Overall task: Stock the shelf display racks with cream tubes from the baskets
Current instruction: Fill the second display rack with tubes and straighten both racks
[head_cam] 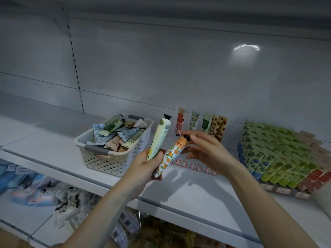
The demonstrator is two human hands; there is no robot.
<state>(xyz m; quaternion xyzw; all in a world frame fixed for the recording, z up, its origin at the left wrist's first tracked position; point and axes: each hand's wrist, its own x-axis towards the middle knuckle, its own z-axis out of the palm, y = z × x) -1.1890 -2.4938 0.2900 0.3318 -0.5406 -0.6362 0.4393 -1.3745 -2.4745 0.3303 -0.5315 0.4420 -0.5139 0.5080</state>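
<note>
pale yellow tube [160, 138]: black cap up, small print down its side, tilted; lower end gripped in the left hand [143, 170] above the shelf [197, 196] front edge.
orange-print tube [172, 154]: white with orange fruit and green leaves, orange band below a black cap; also in the left hand, leaning right.
right hand [206, 149]: thumb and forefinger pinched the orange-print tube's cap.
basket [114, 161]: white, perforated, grey handles, heaped with mixed tubes, left of the hands.
standing tubes [180, 122]: upright along the shelf's back edge.
packed rack [279, 158]: green, blue and red rows at the shelf's right end.
</note>
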